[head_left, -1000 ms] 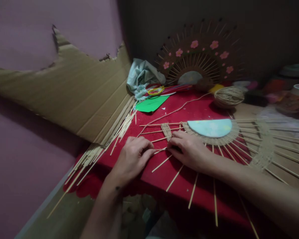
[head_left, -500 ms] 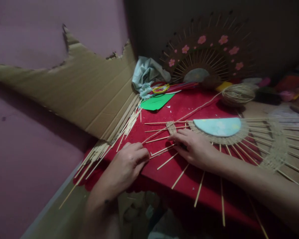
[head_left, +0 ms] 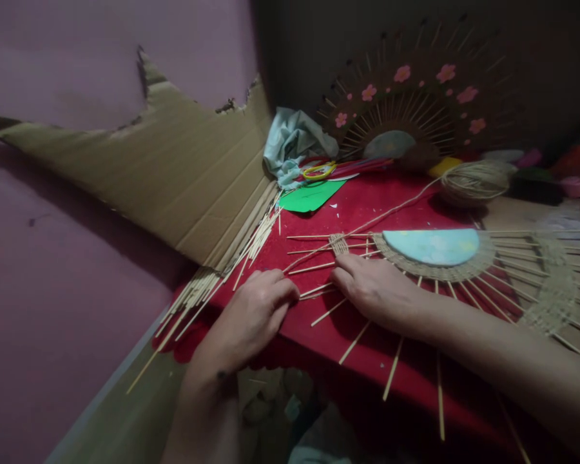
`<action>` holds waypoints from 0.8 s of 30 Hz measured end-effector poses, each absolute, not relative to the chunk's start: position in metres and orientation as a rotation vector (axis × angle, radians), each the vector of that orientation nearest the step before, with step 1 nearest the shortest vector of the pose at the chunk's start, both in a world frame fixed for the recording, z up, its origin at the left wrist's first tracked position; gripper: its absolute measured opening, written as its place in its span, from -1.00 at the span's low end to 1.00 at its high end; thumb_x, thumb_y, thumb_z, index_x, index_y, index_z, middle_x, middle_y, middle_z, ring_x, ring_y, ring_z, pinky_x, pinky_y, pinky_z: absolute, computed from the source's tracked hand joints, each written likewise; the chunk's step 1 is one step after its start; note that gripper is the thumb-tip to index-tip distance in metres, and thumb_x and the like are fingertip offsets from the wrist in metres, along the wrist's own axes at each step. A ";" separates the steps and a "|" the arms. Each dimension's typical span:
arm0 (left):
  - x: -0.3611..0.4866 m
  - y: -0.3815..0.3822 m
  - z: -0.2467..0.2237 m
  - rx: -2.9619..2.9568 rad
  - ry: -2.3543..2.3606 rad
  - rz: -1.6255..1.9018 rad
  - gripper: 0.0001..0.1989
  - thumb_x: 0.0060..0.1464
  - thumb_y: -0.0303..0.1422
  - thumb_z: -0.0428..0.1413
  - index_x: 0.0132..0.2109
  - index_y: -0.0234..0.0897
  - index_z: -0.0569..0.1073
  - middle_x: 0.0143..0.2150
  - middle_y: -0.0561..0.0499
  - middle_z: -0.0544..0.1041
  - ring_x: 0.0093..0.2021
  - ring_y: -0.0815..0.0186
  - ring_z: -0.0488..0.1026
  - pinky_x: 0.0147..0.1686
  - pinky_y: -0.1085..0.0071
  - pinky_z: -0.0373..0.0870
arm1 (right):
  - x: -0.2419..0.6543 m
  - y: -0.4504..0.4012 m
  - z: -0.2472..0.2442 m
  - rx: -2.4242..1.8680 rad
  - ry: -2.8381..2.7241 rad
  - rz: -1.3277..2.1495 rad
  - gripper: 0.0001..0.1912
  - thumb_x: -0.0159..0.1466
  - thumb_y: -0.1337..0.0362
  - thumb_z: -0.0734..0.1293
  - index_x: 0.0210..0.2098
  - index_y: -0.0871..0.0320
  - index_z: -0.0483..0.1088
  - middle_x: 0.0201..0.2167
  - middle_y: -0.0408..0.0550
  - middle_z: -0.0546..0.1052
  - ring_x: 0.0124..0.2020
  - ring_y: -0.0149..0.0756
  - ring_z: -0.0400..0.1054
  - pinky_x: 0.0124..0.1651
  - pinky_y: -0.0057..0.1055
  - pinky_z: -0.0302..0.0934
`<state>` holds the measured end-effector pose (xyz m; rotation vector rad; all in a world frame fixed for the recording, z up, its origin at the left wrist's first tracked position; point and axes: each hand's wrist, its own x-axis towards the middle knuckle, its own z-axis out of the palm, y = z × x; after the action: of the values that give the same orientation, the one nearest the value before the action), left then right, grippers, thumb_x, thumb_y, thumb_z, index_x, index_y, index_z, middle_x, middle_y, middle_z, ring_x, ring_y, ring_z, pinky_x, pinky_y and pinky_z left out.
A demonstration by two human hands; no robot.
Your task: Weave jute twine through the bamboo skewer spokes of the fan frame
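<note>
A fan-shaped frame of thin sticks spreads from a light-blue half-disc, which has a woven twine border. A short woven twine band crosses the sticks at the left. My left hand is closed on the twine, which stretches from it over the sticks to a twine ball. Just below the band, my right hand is closed over the frame's sticks, its fingertips partly hidden. A wider woven band crosses the sticks at the right.
Loose sticks lie along the red cloth's left edge, beside leaning cardboard. Behind are green paper, yellow-handled scissors, a crumpled pale cloth and a flowered fan.
The view has shifted, moving everything slightly to the right in the picture. My right fingers have curled in closer over the sticks below the band. My left hand still holds the twine.
</note>
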<state>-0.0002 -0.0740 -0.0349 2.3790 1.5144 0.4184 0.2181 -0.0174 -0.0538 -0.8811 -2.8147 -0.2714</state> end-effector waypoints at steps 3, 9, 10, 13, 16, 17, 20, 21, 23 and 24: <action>-0.001 -0.071 -0.037 2.348 1.556 0.442 -0.86 0.17 -0.50 -0.02 -0.26 -0.26 0.43 -0.28 0.03 0.43 -0.23 0.32 0.33 -0.19 0.36 0.25 | 0.220 -0.017 -0.058 -0.875 -2.763 -0.288 -0.76 0.33 0.44 0.08 -0.32 0.22 0.36 -0.35 0.02 0.39 -0.45 -0.30 0.19 -0.46 -0.38 -0.09; 0.007 -0.048 -0.039 2.477 1.654 0.566 -0.87 0.18 -0.50 -0.04 -0.29 -0.33 0.39 -0.30 -0.03 0.42 -0.26 0.31 0.34 -0.21 0.36 0.29 | 0.223 -0.016 -0.064 -0.811 -2.672 -0.297 -0.76 0.33 0.44 0.09 -0.36 0.21 0.35 -0.37 -0.01 0.37 -0.43 -0.30 0.19 -0.42 -0.38 -0.03; 0.009 -0.041 -0.038 2.528 1.659 0.585 -0.87 0.19 -0.51 -0.05 -0.29 -0.33 0.39 -0.30 -0.04 0.42 -0.26 0.30 0.34 -0.21 0.36 0.29 | 0.223 -0.016 -0.065 -0.807 -2.664 -0.282 -0.76 0.33 0.43 0.10 -0.37 0.21 0.35 -0.37 0.00 0.37 -0.42 -0.30 0.19 -0.42 -0.38 -0.03; 0.019 -0.020 -0.035 2.686 1.664 0.557 -0.86 0.16 -0.55 -0.06 -0.28 -0.34 0.38 -0.29 -0.05 0.41 -0.27 0.29 0.32 -0.23 0.37 0.29 | 0.222 -0.017 -0.065 -0.805 -2.629 -0.218 -0.78 0.32 0.41 0.12 -0.35 0.24 0.37 -0.38 0.01 0.38 -0.42 -0.32 0.19 -0.42 -0.39 -0.01; 0.028 0.000 -0.031 2.831 1.648 0.460 -0.86 0.14 -0.56 -0.06 -0.29 -0.34 0.38 -0.32 -0.06 0.40 -0.32 0.30 0.30 -0.31 0.38 0.26 | 0.222 -0.017 -0.064 -0.772 -2.621 -0.148 -0.79 0.32 0.38 0.14 -0.28 0.24 0.41 -0.37 0.02 0.39 -0.41 -0.31 0.20 -0.42 -0.40 0.02; 0.031 0.006 -0.030 2.873 1.626 0.433 -0.86 0.13 -0.56 -0.05 -0.29 -0.34 0.39 -0.32 -0.06 0.40 -0.33 0.30 0.29 -0.33 0.39 0.25 | 0.222 -0.017 -0.064 -0.762 -2.619 -0.126 -0.78 0.32 0.38 0.14 -0.27 0.23 0.42 -0.37 0.02 0.39 -0.41 -0.31 0.20 -0.41 -0.40 0.03; 0.036 0.020 -0.028 2.942 1.556 0.404 -0.89 0.13 -0.53 -0.03 -0.29 -0.34 0.39 -0.32 -0.05 0.39 -0.33 0.31 0.29 -0.34 0.41 0.24 | 0.223 -0.016 -0.065 -0.773 -2.586 -0.045 -0.73 0.31 0.42 0.11 -0.32 0.24 0.44 -0.38 0.04 0.38 -0.41 -0.31 0.20 -0.40 -0.40 0.08; 0.037 0.023 -0.027 2.955 1.538 0.405 -0.88 0.15 -0.52 -0.03 -0.28 -0.33 0.39 -0.32 -0.04 0.40 -0.32 0.32 0.29 -0.34 0.41 0.25 | 0.223 -0.016 -0.065 -0.779 -2.568 -0.014 -0.72 0.31 0.43 0.11 -0.34 0.25 0.44 -0.37 0.06 0.38 -0.40 -0.31 0.20 -0.39 -0.40 0.10; 0.039 0.028 -0.024 3.004 1.491 0.413 -0.87 0.18 -0.50 -0.04 -0.28 -0.33 0.40 -0.31 -0.04 0.40 -0.30 0.32 0.31 -0.32 0.42 0.26 | 0.223 -0.015 -0.065 -0.765 -2.540 0.049 -0.72 0.31 0.45 0.11 -0.34 0.27 0.44 -0.33 0.08 0.40 -0.36 -0.30 0.23 -0.35 -0.39 0.14; 0.040 0.030 -0.021 3.044 1.453 0.413 -0.86 0.19 -0.50 -0.04 -0.28 -0.33 0.41 -0.30 -0.05 0.40 -0.28 0.31 0.31 -0.30 0.42 0.27 | 0.223 -0.015 -0.065 -0.746 -2.538 0.078 -0.72 0.30 0.46 0.11 -0.32 0.27 0.44 -0.31 0.08 0.41 -0.33 -0.29 0.24 -0.32 -0.38 0.16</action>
<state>0.0404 0.0299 -0.0210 3.0442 1.4532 0.4128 0.2229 -0.0153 -0.0651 -0.7460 -2.5378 0.0783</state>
